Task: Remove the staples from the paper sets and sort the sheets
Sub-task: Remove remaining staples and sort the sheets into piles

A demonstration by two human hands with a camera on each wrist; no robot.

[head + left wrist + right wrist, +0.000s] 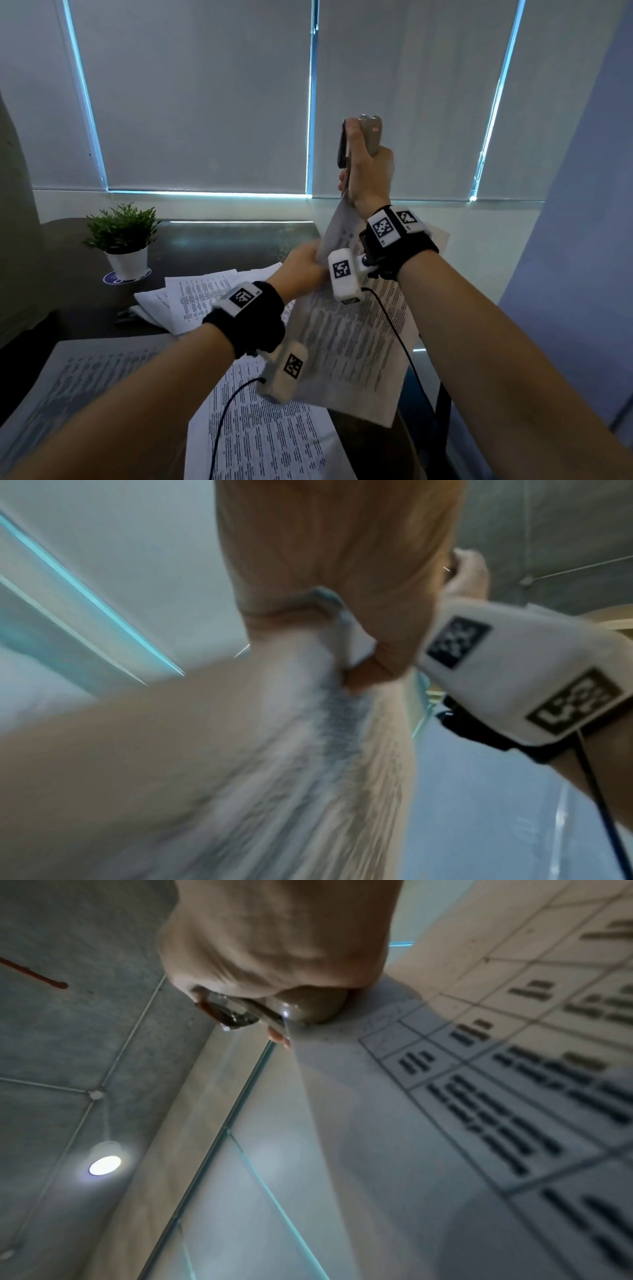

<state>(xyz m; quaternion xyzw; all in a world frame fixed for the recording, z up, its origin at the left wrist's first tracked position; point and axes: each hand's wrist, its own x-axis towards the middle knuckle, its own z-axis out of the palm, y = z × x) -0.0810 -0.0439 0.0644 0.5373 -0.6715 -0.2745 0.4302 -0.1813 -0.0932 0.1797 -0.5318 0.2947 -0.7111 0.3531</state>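
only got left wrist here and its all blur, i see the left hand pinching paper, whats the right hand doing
Observer: The right hand grips a grey tool, raised at the top corner of the paper set.
Operator: is the set on the table or up in the air
Observer: In the air, above the table; the left hand holds its left edge.
Operator: any sheets down already
Observer: Yes, loose sheets lie on the table beyond the left wrist, and more sheets lie nearer the person.
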